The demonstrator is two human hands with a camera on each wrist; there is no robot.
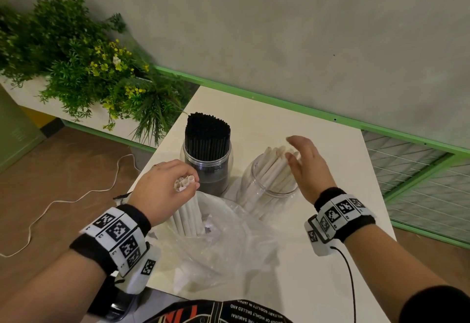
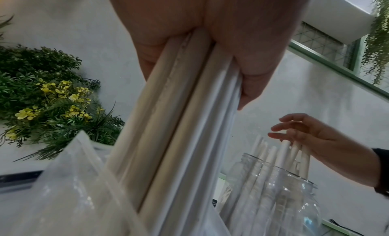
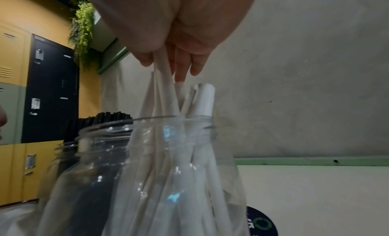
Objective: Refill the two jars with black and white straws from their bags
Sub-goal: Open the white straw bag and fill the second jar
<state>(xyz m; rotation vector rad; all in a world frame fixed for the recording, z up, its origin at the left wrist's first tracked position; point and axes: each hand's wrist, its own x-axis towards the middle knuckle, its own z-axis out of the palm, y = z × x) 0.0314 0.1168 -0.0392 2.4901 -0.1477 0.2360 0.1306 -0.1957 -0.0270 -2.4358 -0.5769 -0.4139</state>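
Left hand (image 1: 162,188) clenched, right hand (image 1: 309,167) spread

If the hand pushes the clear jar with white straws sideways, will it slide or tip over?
The clear plastic jar of white paper straws probably slides easily: it looks light and the white table looks smooth. Its straws lean right against the open right hand, so a high push may tip it.

Bag (image 1: 216,241) directly below left fingers (image 1: 189,171); straw bundle (image 1: 188,210) standing in it. Jar (image 1: 267,190) under right fingers (image 1: 296,144), possibly touching straw tips (image 1: 273,155). Second jar (image 1: 207,167) between.
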